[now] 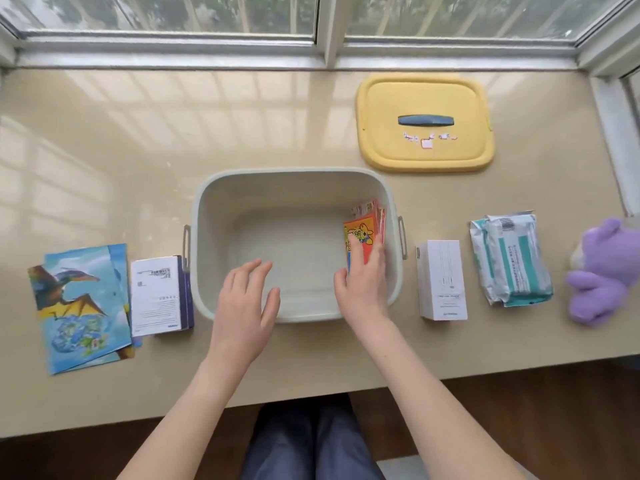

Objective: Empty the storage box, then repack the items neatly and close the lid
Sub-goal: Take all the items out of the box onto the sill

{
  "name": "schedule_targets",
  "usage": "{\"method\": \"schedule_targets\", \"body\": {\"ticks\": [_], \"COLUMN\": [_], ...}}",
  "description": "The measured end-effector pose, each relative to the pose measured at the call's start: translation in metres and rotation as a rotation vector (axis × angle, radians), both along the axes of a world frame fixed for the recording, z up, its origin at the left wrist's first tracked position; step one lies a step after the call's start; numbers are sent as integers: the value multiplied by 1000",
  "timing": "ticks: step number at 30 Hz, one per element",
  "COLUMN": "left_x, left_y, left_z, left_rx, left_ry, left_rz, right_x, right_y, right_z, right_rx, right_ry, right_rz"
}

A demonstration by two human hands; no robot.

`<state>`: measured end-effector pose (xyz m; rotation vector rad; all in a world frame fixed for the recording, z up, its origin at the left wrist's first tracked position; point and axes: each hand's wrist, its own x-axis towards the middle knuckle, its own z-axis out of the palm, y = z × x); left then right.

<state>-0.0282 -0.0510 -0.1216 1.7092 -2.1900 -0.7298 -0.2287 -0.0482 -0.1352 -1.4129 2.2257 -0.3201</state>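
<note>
Orange packets [364, 229] are pressed against the storage box [215, 202] right wall by the flat right hand [363, 284]; the left hand [242, 306] is held spread.

Open grey box [277, 194], yellow lid [425, 98] apart

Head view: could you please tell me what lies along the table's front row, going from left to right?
Dinosaur picture sheets → white-and-purple box → storage box → white box → wipes packs → purple plush toy.
</note>
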Motion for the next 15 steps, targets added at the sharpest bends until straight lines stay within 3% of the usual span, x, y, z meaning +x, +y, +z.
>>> {"method": "schedule_targets", "body": {"ticks": [6, 15], "left_x": [2, -2], "left_y": [4, -1], "left_z": [-2, -4], "left_rx": [35, 47], "left_ry": [0, 1], "left_rz": [29, 24], "right_x": [1, -4], "right_y": [-12, -18], "right_z": [0, -10], "right_rx": [-27, -77], "right_ry": [-67, -55], "right_rz": [-156, -186]}}
